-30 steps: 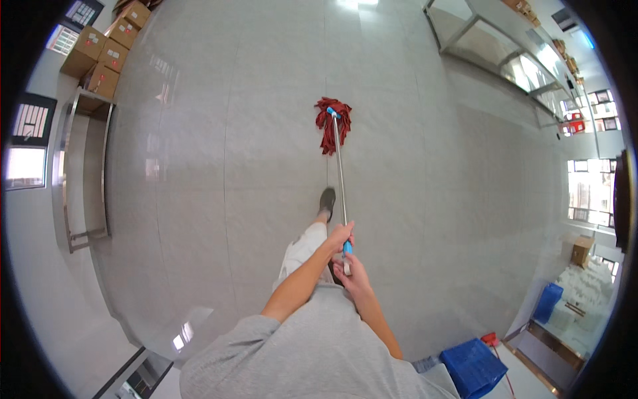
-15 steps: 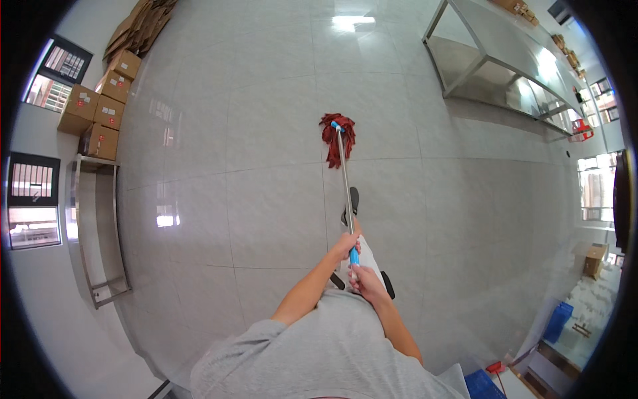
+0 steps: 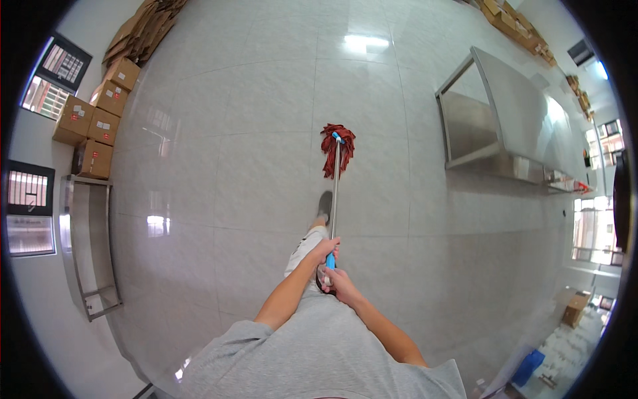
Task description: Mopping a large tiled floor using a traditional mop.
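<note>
- Left hand (image 3: 324, 250) and right hand (image 3: 342, 286) wrap the mop handle (image 3: 330, 261), left foremost.
- Beyond the grip, red mop head (image 3: 338, 147) (probably wipes best fanned flat).

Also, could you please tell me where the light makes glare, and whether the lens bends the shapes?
Head view: white glare on the tiled floor beyond the mop head, and a bright patch on the metal table; head view: that table looks bowed near the dark rim; head view: the mop head shows no strong blur.
</note>
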A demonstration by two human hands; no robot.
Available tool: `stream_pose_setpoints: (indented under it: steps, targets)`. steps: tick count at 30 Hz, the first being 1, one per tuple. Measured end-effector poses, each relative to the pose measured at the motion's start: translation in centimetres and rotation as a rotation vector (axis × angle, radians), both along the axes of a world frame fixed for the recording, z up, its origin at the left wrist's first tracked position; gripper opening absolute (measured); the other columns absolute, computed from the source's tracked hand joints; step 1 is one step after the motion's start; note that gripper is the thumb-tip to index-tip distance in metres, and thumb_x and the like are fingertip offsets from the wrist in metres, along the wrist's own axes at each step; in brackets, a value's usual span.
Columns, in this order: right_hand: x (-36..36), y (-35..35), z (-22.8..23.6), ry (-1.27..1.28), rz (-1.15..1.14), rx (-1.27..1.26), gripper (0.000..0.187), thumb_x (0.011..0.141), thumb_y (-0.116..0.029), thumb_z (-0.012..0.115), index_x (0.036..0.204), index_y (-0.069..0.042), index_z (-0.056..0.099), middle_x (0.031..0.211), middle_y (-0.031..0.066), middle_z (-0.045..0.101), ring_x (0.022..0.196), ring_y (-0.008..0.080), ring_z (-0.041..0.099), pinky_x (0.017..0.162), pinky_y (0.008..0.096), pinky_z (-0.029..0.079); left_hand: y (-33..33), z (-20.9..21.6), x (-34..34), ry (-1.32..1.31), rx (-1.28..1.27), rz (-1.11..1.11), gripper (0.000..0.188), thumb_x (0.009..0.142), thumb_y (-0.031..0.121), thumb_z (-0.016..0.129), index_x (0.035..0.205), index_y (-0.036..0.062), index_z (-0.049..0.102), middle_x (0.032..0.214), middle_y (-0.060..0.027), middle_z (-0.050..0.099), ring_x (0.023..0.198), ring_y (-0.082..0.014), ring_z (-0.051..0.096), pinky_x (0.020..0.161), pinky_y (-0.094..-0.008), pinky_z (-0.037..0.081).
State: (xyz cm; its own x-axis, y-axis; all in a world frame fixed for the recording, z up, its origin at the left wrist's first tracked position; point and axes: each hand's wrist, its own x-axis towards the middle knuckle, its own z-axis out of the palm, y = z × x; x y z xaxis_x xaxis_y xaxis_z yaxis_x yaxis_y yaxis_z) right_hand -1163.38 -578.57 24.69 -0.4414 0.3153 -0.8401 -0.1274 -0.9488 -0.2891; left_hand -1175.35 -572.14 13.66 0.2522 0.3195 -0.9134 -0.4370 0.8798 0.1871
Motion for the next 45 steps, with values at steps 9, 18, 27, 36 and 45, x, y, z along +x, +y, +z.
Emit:
stream_pose_setpoints:
  steps: [9, 18, 27, 36, 45]
  targets:
    - [-4.9, 42.9, -2.5, -0.079, -0.414, -0.025, 0.022, 0.095, -0.028, 0.055, 0.091, -0.007, 0.051, 0.069, -0.0003, 0.049, 0.054, 0.0098, 0.047, 0.045, 0.0212, 0.039, 44.9, -5.8, -2.6, 0.037, 0.23, -0.029, 0.025, 0.092, 0.024, 0.057, 0.083, 0.0037, 0.045, 0.062, -0.0009, 0.045, 0.047, -0.0118, 0.044, 0.042, -0.0273, 0.041]
    - [-10.4, 76.0, -3.2, -0.081, -0.297, -0.103, 0.023, 0.098, -0.031, 0.051, 0.092, -0.008, 0.05, 0.071, -0.0018, 0.046, 0.052, 0.0062, 0.041, 0.041, 0.0213, 0.028, 76.3, -4.0, -8.2, -0.067, 0.063, 0.144, 0.026, 0.091, 0.025, 0.058, 0.081, 0.0051, 0.044, 0.059, -0.0015, 0.044, 0.048, -0.0121, 0.045, 0.043, -0.0298, 0.043]
    - [-21.0, 113.4, -2.6, 0.008, -0.337, -0.044, 0.025, 0.098, -0.032, 0.052, 0.096, -0.008, 0.048, 0.071, -0.0031, 0.045, 0.049, 0.0041, 0.036, 0.041, 0.0194, 0.025, 114.5, -4.9, -19.2, -0.102, 0.005, 0.055, 0.021, 0.091, 0.019, 0.055, 0.077, 0.0072, 0.045, 0.057, 0.0011, 0.04, 0.045, -0.0107, 0.041, 0.04, -0.0271, 0.038]
    - [-34.9, 129.8, -1.9, -0.072, -0.33, -0.163, 0.029, 0.098, -0.036, 0.051, 0.089, -0.009, 0.045, 0.065, -0.0027, 0.041, 0.047, 0.0056, 0.033, 0.041, 0.0208, 0.024, 130.1, -1.7, -32.6, -0.061, -0.04, -0.081, 0.023, 0.094, 0.024, 0.053, 0.088, 0.0018, 0.047, 0.062, -0.0021, 0.045, 0.05, -0.0152, 0.046, 0.046, -0.0327, 0.045]
    - [-41.4, 163.3, -2.8, -0.114, -0.353, -0.11, 0.033, 0.098, -0.041, 0.051, 0.094, -0.008, 0.047, 0.064, -0.0031, 0.041, 0.046, 0.0055, 0.032, 0.041, 0.0223, 0.023, 164.6, -5.9, -39.0, -0.001, 0.122, -0.075, 0.026, 0.093, 0.024, 0.052, 0.082, -0.0003, 0.05, 0.06, -0.0059, 0.049, 0.052, -0.0177, 0.051, 0.047, -0.0336, 0.046]
